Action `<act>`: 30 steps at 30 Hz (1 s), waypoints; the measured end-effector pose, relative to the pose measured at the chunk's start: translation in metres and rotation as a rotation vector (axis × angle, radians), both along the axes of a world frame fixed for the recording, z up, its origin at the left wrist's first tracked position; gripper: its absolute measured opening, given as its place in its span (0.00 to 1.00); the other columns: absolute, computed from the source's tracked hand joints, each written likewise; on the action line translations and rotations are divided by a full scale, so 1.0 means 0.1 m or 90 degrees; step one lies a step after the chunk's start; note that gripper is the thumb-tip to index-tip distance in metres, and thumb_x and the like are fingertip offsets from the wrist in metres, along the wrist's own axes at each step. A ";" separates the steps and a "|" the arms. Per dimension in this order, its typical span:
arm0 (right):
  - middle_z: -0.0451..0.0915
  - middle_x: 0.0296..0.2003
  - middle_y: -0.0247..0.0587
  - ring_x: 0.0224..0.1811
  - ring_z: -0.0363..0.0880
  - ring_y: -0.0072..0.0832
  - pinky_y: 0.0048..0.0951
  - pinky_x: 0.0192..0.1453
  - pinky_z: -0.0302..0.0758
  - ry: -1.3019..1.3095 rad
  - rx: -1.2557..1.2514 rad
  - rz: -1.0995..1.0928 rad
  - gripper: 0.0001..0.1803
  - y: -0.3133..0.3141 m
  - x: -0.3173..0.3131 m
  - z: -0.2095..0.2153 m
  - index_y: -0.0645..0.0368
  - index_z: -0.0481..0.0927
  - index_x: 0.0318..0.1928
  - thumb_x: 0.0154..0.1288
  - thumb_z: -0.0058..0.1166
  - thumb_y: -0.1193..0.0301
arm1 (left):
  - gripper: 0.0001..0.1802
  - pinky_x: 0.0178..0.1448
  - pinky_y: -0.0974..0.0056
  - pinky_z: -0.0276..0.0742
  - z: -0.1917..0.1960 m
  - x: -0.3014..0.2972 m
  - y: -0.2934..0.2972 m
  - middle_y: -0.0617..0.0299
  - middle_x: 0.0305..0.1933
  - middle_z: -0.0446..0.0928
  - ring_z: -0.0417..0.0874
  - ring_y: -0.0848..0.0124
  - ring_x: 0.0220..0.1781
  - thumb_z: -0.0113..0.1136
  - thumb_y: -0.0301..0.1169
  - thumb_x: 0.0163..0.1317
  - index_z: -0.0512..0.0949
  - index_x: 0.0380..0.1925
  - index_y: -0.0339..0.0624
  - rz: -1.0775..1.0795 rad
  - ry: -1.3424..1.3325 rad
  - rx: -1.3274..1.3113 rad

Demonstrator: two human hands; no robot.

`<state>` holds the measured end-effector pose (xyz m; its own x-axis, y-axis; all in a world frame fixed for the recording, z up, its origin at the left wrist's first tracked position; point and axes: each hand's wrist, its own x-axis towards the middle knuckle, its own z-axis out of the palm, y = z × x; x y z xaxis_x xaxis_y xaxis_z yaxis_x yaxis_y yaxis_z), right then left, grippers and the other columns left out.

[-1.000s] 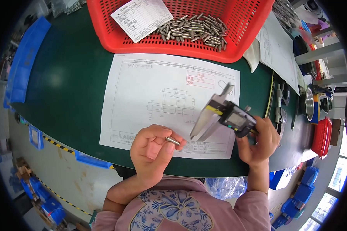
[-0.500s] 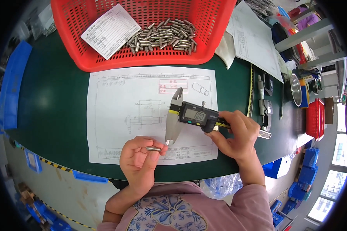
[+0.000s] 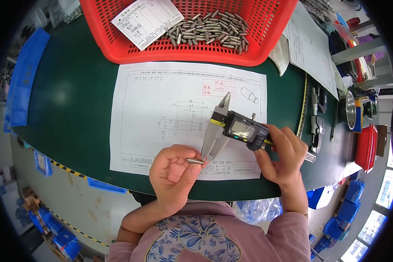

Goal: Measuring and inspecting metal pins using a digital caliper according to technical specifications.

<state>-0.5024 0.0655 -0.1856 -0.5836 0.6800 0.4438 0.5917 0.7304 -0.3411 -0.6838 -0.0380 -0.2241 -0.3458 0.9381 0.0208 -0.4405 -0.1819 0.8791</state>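
Observation:
Between thumb and fingers, my left hand (image 3: 175,174) pinches a small metal pin (image 3: 195,161) over the lower part of a technical drawing (image 3: 139,105). My right hand (image 3: 286,155) grips a digital caliper (image 3: 244,129) by its beam, thumb under the slider. The caliper's jaws (image 3: 215,139) point down toward the pin, their tips right at its right end. Whether the tips touch the pin or have it between them I cannot tell. Glare washes out part of the caliper's display.
A red plastic basket (image 3: 131,59) behind the drawing holds a pile of similar metal pins (image 3: 214,29) and a paper slip (image 3: 147,22). To the right lie a micrometer (image 3: 314,109), more paper sheets (image 3: 312,48) and a metal bowl (image 3: 350,109). A blue tray (image 3: 28,78) stands at the left.
The view has shifted, so basket and drawing appear further up and right. The caliper's jaw tips have come closer to the pin's end, and the jaws look parted slightly.

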 end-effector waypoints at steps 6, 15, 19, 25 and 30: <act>0.67 0.15 0.35 0.11 0.65 0.27 0.24 0.13 0.59 0.008 0.017 -0.002 0.19 0.01 0.02 -0.02 0.62 0.73 0.30 0.36 0.64 0.66 | 0.12 0.46 0.68 0.70 -0.04 -0.02 -0.01 0.52 0.40 0.70 0.73 0.71 0.40 0.50 0.15 0.54 0.66 0.39 0.32 -0.029 -0.046 0.064; 0.68 0.13 0.34 0.11 0.67 0.28 0.25 0.13 0.61 0.009 0.002 -0.054 0.18 0.00 0.02 0.00 0.59 0.73 0.23 0.33 0.65 0.63 | 0.15 0.46 0.68 0.70 -0.03 -0.03 -0.01 0.52 0.42 0.69 0.72 0.72 0.40 0.50 0.14 0.52 0.65 0.41 0.31 -0.049 -0.009 0.054; 0.68 0.13 0.34 0.11 0.67 0.28 0.25 0.12 0.61 0.009 0.015 -0.050 0.19 0.01 0.04 0.00 0.58 0.73 0.23 0.33 0.66 0.61 | 0.15 0.46 0.66 0.71 0.02 -0.02 -0.01 0.53 0.42 0.68 0.72 0.71 0.41 0.49 0.15 0.52 0.65 0.42 0.31 -0.047 -0.029 0.020; 0.68 0.15 0.35 0.12 0.67 0.29 0.26 0.13 0.62 -0.028 -0.010 -0.023 0.18 0.02 0.05 0.02 0.58 0.73 0.27 0.37 0.63 0.62 | 0.15 0.45 0.66 0.72 0.12 -0.05 0.03 0.54 0.40 0.69 0.73 0.71 0.40 0.51 0.16 0.52 0.64 0.42 0.31 -0.060 -0.015 -0.005; 0.68 0.16 0.35 0.13 0.68 0.28 0.25 0.14 0.63 0.035 -0.032 -0.080 0.17 0.05 0.06 0.04 0.60 0.73 0.32 0.41 0.61 0.66 | 0.09 0.39 0.72 0.70 0.37 -0.42 0.30 0.58 0.33 0.72 0.75 0.74 0.35 0.53 0.19 0.51 0.70 0.34 0.33 -0.066 0.340 -0.058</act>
<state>-0.4960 0.0702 -0.1820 -0.4682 0.7683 0.4365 0.6572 0.6330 -0.4091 -0.7253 -0.0076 -0.1870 -0.2156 0.9727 0.0856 0.0595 -0.0744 0.9955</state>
